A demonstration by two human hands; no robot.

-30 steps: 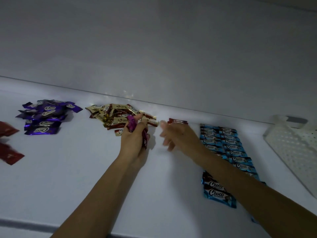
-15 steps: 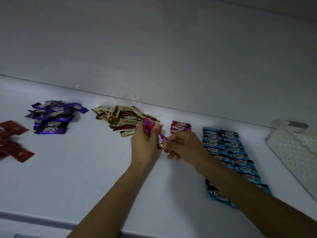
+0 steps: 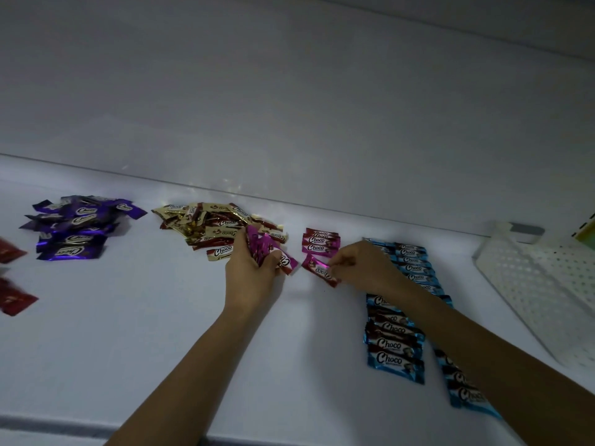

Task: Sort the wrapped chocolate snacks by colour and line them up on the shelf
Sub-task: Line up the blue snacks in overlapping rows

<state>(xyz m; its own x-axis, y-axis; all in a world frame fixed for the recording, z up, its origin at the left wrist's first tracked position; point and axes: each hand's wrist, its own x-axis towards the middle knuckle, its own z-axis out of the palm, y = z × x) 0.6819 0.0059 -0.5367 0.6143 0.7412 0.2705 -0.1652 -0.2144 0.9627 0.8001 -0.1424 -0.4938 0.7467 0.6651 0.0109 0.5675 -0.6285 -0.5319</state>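
Reaching forward from the near edge of the white shelf (image 3: 135,342), both bare forearms stretched toward the back wall. Nearest the viewer on the right lay the blue snacks (image 3: 394,346), set in two rows running away from the viewer, each wrapper lying crosswise with its long axis left to right; the right forearm covered part of them. Farther in, the right hand (image 3: 360,268) pinched one end of a single pink snack (image 3: 320,272) between thumb and fingertips. That wrapper sat tilted, its long axis running from upper left down to lower right, its free end pointing toward the left hand; whether it touched the shelf could not be told. Just beside it, the left hand (image 3: 249,272) was closed around a bunch of pink snacks (image 3: 262,247), which fanned up and out of the fist. Beyond the pinched wrapper, a short pink row (image 3: 320,243) lay flat, each long axis left to right, stacked toward the wall. Behind the left hand sat a loose gold pile (image 3: 209,225), and well to the left a purple pile (image 3: 77,228), both jumbled in every direction. Red snacks (image 3: 13,278) showed at the far left edge. A white perforated basket (image 3: 541,284) rested at the right.
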